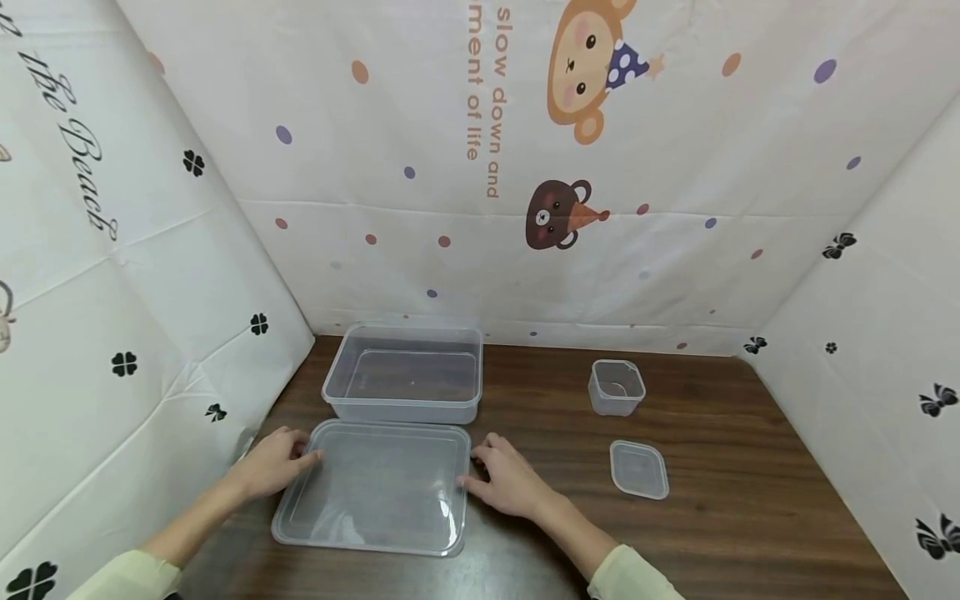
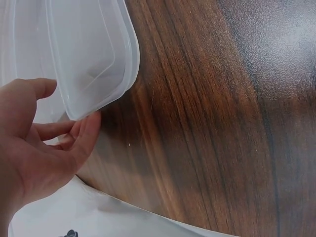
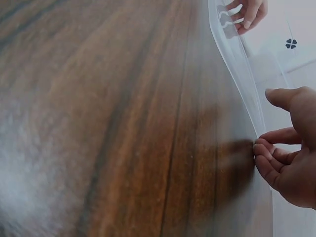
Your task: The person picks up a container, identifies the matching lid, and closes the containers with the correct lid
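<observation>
A large clear plastic lid lies in front of a large clear plastic container on the wooden table. My left hand holds the lid's left edge near its far corner, thumb over the rim. In the left wrist view, the fingers of that left hand are at the corner of the lid. At the lid's right edge, my right hand holds the rim between thumb and curled fingers. The right wrist view shows the right hand's fingertips against the lid's edge.
To the right stand a small clear container and, nearer, a small square lid lying flat. Printed white cloth walls the brown wooden table at the back and both sides. The large container stands close to the back cloth.
</observation>
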{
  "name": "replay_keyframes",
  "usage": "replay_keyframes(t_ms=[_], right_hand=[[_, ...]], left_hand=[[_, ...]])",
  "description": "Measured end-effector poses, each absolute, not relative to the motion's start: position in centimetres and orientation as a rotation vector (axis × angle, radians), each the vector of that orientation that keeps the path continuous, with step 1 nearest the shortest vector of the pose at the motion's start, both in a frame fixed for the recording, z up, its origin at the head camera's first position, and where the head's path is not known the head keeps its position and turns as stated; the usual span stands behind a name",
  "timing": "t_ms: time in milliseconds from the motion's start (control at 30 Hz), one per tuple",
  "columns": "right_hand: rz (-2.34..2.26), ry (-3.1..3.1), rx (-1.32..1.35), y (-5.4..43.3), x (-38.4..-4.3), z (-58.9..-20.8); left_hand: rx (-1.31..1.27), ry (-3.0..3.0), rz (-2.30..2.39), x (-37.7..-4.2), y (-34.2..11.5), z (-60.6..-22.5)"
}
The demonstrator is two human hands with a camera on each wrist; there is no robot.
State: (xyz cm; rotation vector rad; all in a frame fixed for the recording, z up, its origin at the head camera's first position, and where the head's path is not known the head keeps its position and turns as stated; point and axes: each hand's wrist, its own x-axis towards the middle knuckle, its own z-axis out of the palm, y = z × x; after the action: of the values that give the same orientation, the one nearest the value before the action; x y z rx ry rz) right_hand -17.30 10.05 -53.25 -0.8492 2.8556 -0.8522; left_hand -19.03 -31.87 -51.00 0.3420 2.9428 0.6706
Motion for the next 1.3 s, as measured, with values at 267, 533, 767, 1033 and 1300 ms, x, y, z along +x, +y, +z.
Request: replay_keyframes(t_ms=[267, 533, 767, 1033, 1300], right_hand=[[-0.968, 2.846, -0.840, 10.1, -17.2, -53.4], [-1.087, 2.817, -0.792, 10.0, -16.8, -52.8], [-1.196, 2.799, -0.664, 9.8, -16.5, -51.9], [-1.307, 2.715, -0.465, 10.1, -16.4, -51.1], [-1.397, 2.563, -0.434, 10.5, -16.1, -51.0]], left_hand=[[0.317, 2.928, 0.730, -19.0, -31.8, -50.2], [0.274, 2.912, 0.762, -18.8, -31.7, -49.7], [0.188, 2.798, 0.935, -18.3, -31.3, -49.4], [0.136, 2.728, 1.060, -18.2, -30.6, -48.8], [0.052, 2.656, 1.089, -18.2, -30.4, -48.4]])
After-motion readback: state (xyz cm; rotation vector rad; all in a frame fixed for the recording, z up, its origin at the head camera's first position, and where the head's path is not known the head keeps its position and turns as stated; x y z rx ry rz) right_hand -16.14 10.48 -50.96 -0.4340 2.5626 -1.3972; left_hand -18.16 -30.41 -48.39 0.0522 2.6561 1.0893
